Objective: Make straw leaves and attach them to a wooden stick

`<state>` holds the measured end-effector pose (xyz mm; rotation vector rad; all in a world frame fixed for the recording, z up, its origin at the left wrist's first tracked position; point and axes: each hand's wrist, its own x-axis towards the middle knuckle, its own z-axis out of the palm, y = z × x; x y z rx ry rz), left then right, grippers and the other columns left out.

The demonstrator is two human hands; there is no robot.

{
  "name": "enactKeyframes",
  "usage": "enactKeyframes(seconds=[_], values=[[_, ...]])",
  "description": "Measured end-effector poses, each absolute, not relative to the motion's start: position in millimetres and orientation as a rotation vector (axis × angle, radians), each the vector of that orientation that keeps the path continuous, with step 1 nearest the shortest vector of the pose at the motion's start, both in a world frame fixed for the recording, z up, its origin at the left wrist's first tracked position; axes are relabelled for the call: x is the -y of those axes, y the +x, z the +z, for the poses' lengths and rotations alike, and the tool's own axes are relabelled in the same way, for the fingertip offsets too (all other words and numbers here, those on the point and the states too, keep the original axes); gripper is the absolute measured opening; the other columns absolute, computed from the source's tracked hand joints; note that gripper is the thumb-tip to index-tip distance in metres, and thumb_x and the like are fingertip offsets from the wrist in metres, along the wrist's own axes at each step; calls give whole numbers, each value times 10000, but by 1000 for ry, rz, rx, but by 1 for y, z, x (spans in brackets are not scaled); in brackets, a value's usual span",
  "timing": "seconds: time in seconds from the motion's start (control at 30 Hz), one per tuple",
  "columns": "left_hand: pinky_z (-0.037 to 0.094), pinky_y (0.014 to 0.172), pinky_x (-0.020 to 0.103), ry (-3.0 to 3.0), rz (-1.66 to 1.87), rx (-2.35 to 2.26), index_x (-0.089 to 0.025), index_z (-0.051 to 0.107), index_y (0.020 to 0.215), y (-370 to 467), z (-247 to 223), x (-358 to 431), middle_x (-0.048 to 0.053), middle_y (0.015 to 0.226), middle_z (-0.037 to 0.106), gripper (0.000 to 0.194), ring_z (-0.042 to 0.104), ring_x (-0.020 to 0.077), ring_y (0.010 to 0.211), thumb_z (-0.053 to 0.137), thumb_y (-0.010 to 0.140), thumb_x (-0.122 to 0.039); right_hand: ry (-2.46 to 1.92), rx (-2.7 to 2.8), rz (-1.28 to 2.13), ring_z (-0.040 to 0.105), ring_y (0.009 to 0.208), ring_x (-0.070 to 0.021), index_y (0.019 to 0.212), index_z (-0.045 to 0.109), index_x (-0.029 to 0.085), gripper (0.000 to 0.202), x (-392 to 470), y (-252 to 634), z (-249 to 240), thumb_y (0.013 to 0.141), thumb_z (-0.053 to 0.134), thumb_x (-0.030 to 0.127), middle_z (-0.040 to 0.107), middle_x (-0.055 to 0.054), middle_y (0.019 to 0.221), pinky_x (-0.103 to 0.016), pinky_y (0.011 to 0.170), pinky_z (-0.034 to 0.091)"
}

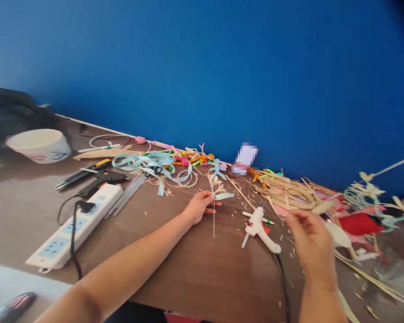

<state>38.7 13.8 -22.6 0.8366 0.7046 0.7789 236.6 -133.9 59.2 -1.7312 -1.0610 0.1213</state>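
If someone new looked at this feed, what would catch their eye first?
Probably the big blue wall rising behind the brown table. Next, the pale blue piece pinched in the left grip, and the white glue gun lying on the table to its right.

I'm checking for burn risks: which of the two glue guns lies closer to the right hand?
The white plastic glue gun, just left of the right hand. The black plastic glue gun lies farther off, beside the long white power strip.
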Motion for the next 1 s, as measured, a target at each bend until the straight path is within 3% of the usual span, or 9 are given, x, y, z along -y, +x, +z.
enactKeyframes(seconds=[0.2,0.33,0.43,0.67,0.83,1.0], values=[[476,459,160,838,756,-746,-120,519,707,41,-25,-15,32,669,565,100,600,121,674,583,719,-196,-2349,1578,-130,477,937,-268,1106,462,132,453,160,237,-1,682,513,285,500,-117,987,-384,806,387],[472,451,162,801,743,-745,-112,529,689,40,-20,-14,38,651,591,81,615,126,644,583,715,-167,-2582,1552,-150,537,820,-248,1181,386,147,488,145,224,-8,713,443,271,456,-122,1023,-338,649,420],[470,459,155,769,731,-748,-109,537,685,38,-16,-13,47,637,604,67,625,132,648,576,719,-152,-2667,1521,-15,560,671,-201,1055,472,174,357,138,227,-5,716,415,269,456,-113,1018,-304,540,396],[467,474,155,701,712,-729,-102,552,681,35,-15,-17,50,618,609,70,631,135,634,589,706,-156,-2155,1312,185,542,645,-191,948,482,174,301,146,240,3,680,495,312,573,-49,773,-287,571,419],[465,479,160,702,692,-702,-102,552,676,34,-16,-18,39,611,600,100,632,138,627,614,690,-179,-1945,1140,462,462,455,-119,798,527,167,284,138,230,6,614,633,356,526,20,577,-235,454,384],[462,487,156,729,669,-679,-107,535,658,33,-14,-16,35,596,595,120,630,134,632,613,695,-189,-1772,985,619,417,389,-105,786,549,154,295,128,225,1,645,619,403,466,50,427,-220,407,318]])
